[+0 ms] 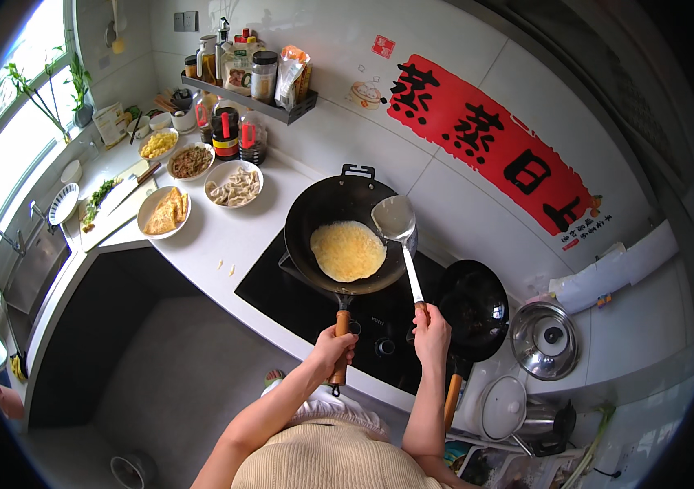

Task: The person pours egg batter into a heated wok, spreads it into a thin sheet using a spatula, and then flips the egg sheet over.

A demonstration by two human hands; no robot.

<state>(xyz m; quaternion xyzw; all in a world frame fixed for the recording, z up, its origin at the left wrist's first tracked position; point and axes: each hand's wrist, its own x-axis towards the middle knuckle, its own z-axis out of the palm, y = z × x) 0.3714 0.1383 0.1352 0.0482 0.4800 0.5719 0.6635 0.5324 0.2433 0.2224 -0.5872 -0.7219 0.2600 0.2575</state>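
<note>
My left hand point(334, 349) grips the wooden handle point(341, 333) of a black wok point(313, 208) on the cooktop. A round, pale yellow pancake point(348, 251) lies in the bottom of the wok, browned in patches. In my right hand point(432, 333) is a metal wok spatula point(411, 275) with a white and brown handle. Its broad blade point(394, 218) is over the wok's right side, beside the pancake; I cannot tell whether it touches the metal.
A second black wok point(472, 312) stands at the right, near a steel lid point(545, 340). Left on the white counter point(200, 244) are folded pancakes point(166, 211), dumplings point(235, 186), a bowl of minced filling point(190, 162), and a knife point(123, 189) on a cutting board point(99, 232) with chopped greens point(101, 200).
</note>
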